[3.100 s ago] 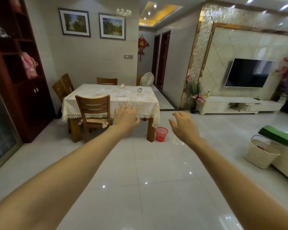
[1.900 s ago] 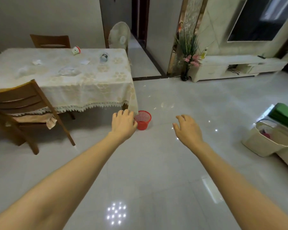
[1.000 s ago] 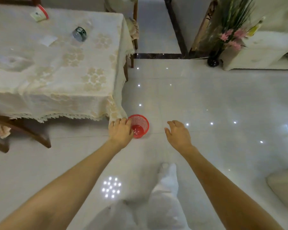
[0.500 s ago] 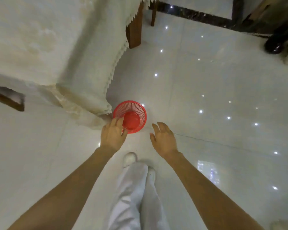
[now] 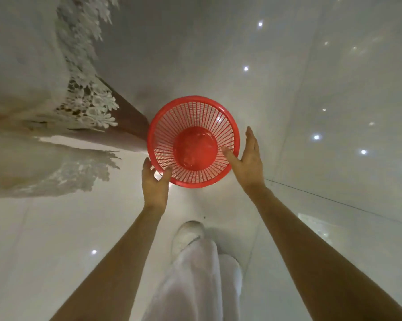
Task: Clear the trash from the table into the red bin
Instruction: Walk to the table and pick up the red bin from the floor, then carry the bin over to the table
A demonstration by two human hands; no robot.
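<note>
The red bin (image 5: 227,126), a round mesh basket, stands on the floor right below me and looks empty. My left hand (image 5: 154,184) is at its near-left rim, thumb over the inside of the mesh and fingers curled outside, pinching the rim. My right hand (image 5: 247,159) straddles the right rim: the thumb lies inside on the mesh, the straight fingers run along the outside. The table top and its trash are out of view.
The lace-edged tablecloth (image 5: 86,105) hangs at the left, with the brown table leg (image 5: 130,119) right beside the bin. My white trouser leg (image 5: 195,274) and white shoe (image 5: 187,235) are just behind the bin. Glossy pale floor tiles (image 5: 322,89) stretch to the right.
I have walked up to the table corner and bent down over the bin. Both hands have moved from in front of it onto its rim, one on each side.
</note>
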